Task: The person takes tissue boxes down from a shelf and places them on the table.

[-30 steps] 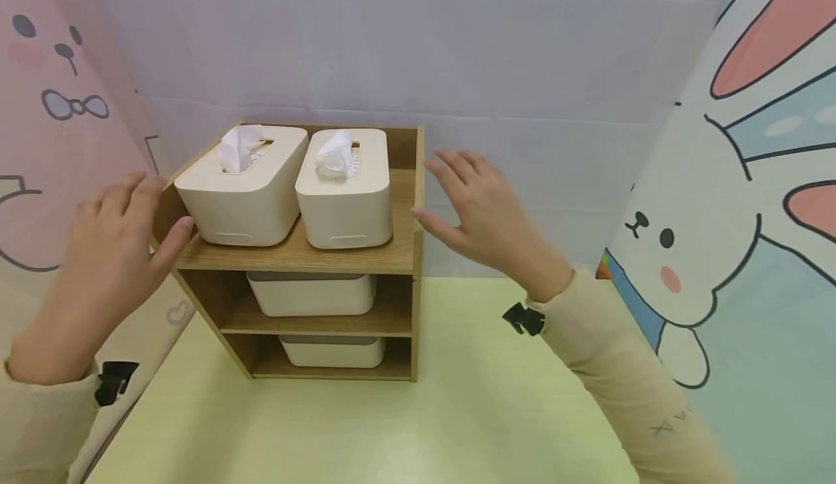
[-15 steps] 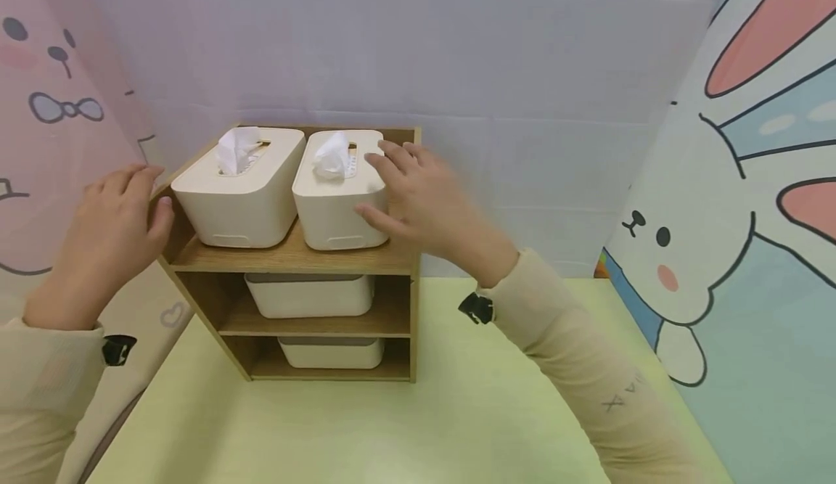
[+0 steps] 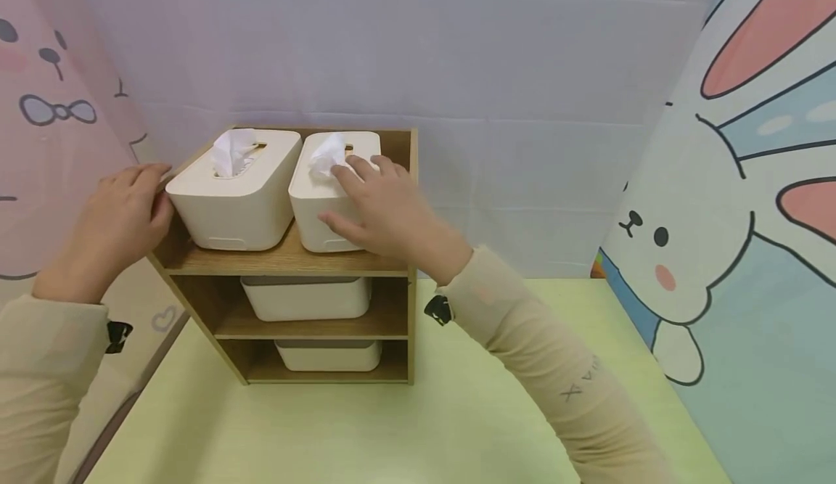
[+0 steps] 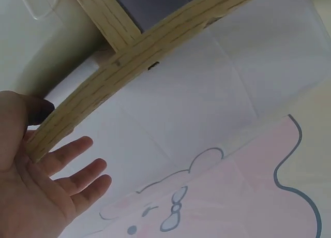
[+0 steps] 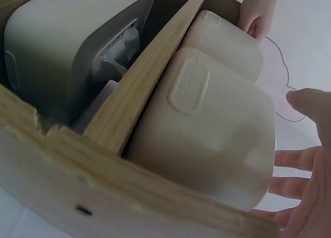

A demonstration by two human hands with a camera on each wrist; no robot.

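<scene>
Two cream tissue boxes, the left tissue box (image 3: 225, 219) and the right tissue box (image 3: 313, 212), sit side by side on the top board of a small wooden shelf unit (image 3: 294, 264). White tissue pokes from each lid. My left hand (image 3: 114, 219) grips the unit's left side panel (image 4: 93, 90), thumb inside and fingers outside in the left wrist view. Over the right box hovers my right hand (image 3: 392, 208), fingers spread above the lid and thumb by the front. The right wrist view has its fingers beside the box's lid, near the unit's right edge.
Below, a cream bin (image 3: 313, 300) stands on the middle board and another bin (image 3: 333, 355) on the bottom one. The unit rests on a pale green table (image 3: 313, 433). A plain curtain (image 3: 555, 70) hangs behind, with cartoon-print cloth (image 3: 771, 252) at the sides.
My right hand has moved left from outside the unit's right panel to over the right box. My left hand has closed onto the left panel. The boxes keep their places on the board.
</scene>
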